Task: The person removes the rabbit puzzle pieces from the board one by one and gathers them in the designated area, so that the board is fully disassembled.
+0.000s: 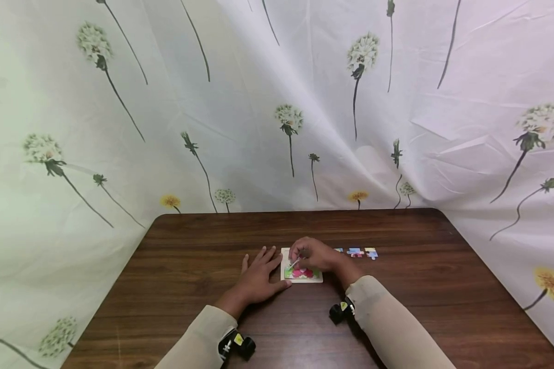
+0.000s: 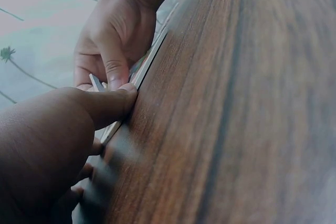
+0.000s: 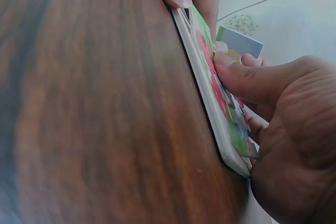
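A small jigsaw tray point(image 1: 304, 281) with a pale rim lies flat on the table, its lower part filled with green and pink picture pieces. My right hand point(image 1: 320, 254) pinches a jigsaw piece point(image 3: 245, 43) between thumb and fingers, tilted up over the tray's left side. Its grey back edge shows in the left wrist view. My left hand point(image 1: 257, 279) lies with fingers spread on the table left of the tray, thumb at the tray's lower left corner. The right hand hides much of the tray's upper part in the head view.
To the right of the tray, loose jigsaw pieces point(image 1: 355, 252) lie in a row, the first partly behind the right hand. The brown wooden table point(image 1: 189, 318) ends at the back against a white sheet point(image 1: 254, 154) printed with dandelions.
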Demonstrator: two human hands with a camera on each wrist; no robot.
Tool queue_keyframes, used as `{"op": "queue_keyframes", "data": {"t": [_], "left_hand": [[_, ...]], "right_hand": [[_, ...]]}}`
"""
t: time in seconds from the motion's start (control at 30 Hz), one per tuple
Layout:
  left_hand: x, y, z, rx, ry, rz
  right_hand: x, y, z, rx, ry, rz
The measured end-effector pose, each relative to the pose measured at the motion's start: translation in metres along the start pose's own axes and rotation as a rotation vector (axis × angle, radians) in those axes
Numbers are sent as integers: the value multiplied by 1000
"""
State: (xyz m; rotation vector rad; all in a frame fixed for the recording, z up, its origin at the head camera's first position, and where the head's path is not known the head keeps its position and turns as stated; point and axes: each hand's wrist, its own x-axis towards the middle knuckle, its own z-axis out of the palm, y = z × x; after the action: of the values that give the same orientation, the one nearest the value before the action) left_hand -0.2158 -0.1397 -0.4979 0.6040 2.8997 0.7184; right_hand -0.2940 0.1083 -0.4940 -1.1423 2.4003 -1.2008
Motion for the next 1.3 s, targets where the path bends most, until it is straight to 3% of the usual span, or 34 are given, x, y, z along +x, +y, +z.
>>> {"op": "queue_keyframes", "data": {"t": [0.53, 1.0, 1.3], "left_hand": [[0, -1, 1, -9, -5, -5], [-1, 1, 1, -9, -1, -6], [0, -1, 2, 4, -3, -3]], "right_hand": [[-4, -2, 2, -87, 21, 46], [-3, -1, 1, -14, 39, 80], [-2, -1, 1, 19, 29, 48]]}}
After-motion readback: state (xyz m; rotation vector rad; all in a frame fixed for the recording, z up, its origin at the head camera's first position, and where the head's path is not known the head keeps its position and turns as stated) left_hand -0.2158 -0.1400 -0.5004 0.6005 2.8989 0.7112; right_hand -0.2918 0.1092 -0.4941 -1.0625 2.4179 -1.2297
